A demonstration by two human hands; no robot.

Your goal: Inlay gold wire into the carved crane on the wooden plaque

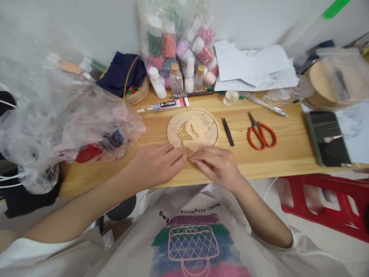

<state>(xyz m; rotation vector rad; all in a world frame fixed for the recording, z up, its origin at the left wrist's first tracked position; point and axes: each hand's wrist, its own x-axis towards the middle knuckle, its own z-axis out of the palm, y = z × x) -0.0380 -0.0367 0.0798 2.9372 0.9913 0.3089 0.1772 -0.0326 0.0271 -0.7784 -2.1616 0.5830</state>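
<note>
A round wooden plaque (201, 130) with a gold bird-like design and fine drawn lines lies on the table before me. At its near left edge is my left hand (161, 163), fingers curled together; what they pinch, if anything, is hidden. My right hand (216, 165) meets it at the near rim, thumb and forefinger pressed together on something too small to make out. Right of the plaque lie black tweezers (228, 131) and red-handled pliers or scissors (261, 132). A tube of B-7000 glue (168, 104) rests behind it.
Small bottles (176, 80) stand at the back before a clear bag of coloured jars (177, 42). Crumpled plastic bags (63, 111) fill the left. White papers (253, 67) lie at the back right, and a phone (328, 138) sits near the right edge of the table (291, 154).
</note>
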